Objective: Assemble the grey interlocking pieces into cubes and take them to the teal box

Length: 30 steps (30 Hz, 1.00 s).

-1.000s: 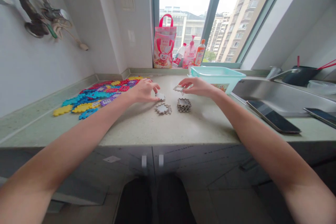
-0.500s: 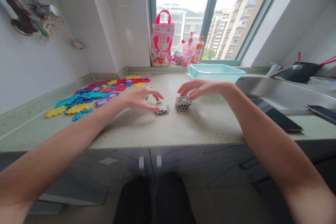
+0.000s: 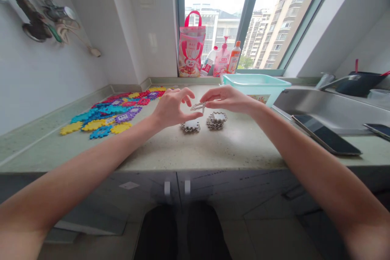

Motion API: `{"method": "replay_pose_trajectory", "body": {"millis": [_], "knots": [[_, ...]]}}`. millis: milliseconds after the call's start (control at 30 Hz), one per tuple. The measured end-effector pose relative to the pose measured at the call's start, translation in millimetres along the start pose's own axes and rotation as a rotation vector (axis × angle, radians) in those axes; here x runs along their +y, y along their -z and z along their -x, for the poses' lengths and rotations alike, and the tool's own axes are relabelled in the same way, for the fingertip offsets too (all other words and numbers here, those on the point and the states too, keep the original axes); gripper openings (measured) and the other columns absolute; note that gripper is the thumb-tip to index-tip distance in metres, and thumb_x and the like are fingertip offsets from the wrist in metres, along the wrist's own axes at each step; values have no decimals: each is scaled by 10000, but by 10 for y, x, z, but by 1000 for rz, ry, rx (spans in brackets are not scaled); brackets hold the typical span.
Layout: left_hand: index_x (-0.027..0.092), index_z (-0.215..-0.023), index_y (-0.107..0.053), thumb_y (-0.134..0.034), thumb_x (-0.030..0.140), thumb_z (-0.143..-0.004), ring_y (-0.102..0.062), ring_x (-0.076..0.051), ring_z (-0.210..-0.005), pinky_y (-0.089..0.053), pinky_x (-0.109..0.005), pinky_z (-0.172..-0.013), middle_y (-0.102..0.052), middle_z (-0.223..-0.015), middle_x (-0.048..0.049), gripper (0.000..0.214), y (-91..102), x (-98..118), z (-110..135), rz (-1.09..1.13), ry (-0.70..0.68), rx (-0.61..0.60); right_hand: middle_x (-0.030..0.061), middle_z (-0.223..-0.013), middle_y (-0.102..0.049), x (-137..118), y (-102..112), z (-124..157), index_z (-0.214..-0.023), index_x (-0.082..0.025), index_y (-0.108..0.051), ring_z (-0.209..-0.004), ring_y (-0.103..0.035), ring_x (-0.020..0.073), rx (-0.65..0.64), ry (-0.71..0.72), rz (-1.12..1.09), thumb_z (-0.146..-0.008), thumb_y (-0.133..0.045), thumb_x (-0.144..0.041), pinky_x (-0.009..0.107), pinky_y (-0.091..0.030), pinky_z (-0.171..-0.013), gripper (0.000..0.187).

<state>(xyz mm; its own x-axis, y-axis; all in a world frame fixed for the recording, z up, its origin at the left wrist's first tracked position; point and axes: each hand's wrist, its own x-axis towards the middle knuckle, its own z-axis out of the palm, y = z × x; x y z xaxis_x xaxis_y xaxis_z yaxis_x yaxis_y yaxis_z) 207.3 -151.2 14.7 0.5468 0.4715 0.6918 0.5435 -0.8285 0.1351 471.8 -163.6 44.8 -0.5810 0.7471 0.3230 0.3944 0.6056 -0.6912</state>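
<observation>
Hands raised mid-bench: left hand (image 3: 170, 109) and right hand (image 3: 228, 99) each pinch one end of a flat grey tile (image 3: 198, 107), long axis running hand to hand, equally near both, just above left stack (image 3: 190, 126) and right stack (image 3: 216, 121).

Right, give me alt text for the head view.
Over a counter, the right hand pinches a grey tile close to the left hand. Below lie two grey stacks, with coloured tiles to the left and a teal tub behind.
</observation>
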Motion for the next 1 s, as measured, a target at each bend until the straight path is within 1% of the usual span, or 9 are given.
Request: {"method": "replay_pose_trajectory", "body": {"millis": [100, 267, 400, 533, 633, 700, 833, 900, 1000], "knots": [[239, -976, -665, -791, 522, -834, -718, -232, -846, -447, -427, -989, -776, -836, 14, 341, 2, 79, 10, -64, -2, 36, 77, -1078, -800, 12, -67, -23, -1073, -207, -814, -1007, -709, 225, 15, 5, -13, -826, -792, -591, 352, -560, -868, 457], [222, -998, -677, -817, 594, -767, -696, -267, -886, -454, -440, -962, -771, -913, -23, 460, 9, 101, 12, -129, -34, 26, 58, -929, -782, 34, -115, -46, -967, -187, -818, -899, -703, 196, 104, -38, -114, -812, -814, -613, 347, -575, -847, 453], [230, -950, -699, -711, 399, -873, -691, -257, -911, -452, -434, -965, -768, -916, -30, 186, 1, 25, 11, -143, -69, 11, 71, -950, -784, 23, -159, -53, -969, -172, -818, -904, -705, 193, 92, -53, -163, -803, -831, -579, 347, -579, -850, 439], [266, -876, -740, -700, 295, -827, -692, -241, -934, -476, -405, -957, -768, -879, -18, 69, 103, -139, 7, -65, -195, -118, 79, -1015, -801, 34, -226, -43, -1023, -178, -820, -938, -712, 213, 8, -21, -116, -790, -837, -543, 352, -565, -843, 434], [291, -865, -782, -733, 290, -776, -694, -223, -864, -510, -371, -903, -765, -833, -11, 102, 240, -254, -6, 67, -300, -274, 72, -1098, -803, 35, -335, -34, -1039, -203, -821, -1026, -721, 232, -85, 62, -4, -833, -803, -460, 388, -552, -960, 331], [290, -902, -808, -722, 272, -752, -696, -213, -823, -531, -354, -870, -776, -839, -12, 173, 338, -338, -20, 143, -309, -363, 62, -1136, -799, 28, -407, -32, -1030, -231, -828, -1062, -720, 239, -146, 115, 129, -856, -779, -385, 401, -535, -1017, 238], [268, -981, -828, -610, 269, -800, -708, -225, -905, -543, -366, -932, -793, -918, -24, 283, 510, -617, -53, 58, -131, -366, 82, -1262, -764, 7, -399, -25, -1031, -264, -844, -1179, -694, 272, -186, 197, 321, -896, -747, -344, 456, -483, -1117, 185], [265, -1043, -825, -584, 305, -838, -706, -242, -993, -527, -387, -989, -796, -1005, -38, 319, 557, -805, -53, -54, -12, -363, 91, -1364, -722, 3, -285, -7, -1082, -267, -839, -1253, -666, 288, -136, 214, 339, -917, -733, -376, 490, -456, -1155, 224], [266, -1286, -763, -661, 447, -833, -681, -281, -1173, -501, -388, -1045, -762, -1264, -66, 498, 544, -1046, -12, -153, 131, -485, 79, -1403, -709, 20, -26, 46, -1209, -276, -805, -1271, -660, 305, -91, 144, 329, -905, -745, -460, 505, -475, -1151, 360]]}}
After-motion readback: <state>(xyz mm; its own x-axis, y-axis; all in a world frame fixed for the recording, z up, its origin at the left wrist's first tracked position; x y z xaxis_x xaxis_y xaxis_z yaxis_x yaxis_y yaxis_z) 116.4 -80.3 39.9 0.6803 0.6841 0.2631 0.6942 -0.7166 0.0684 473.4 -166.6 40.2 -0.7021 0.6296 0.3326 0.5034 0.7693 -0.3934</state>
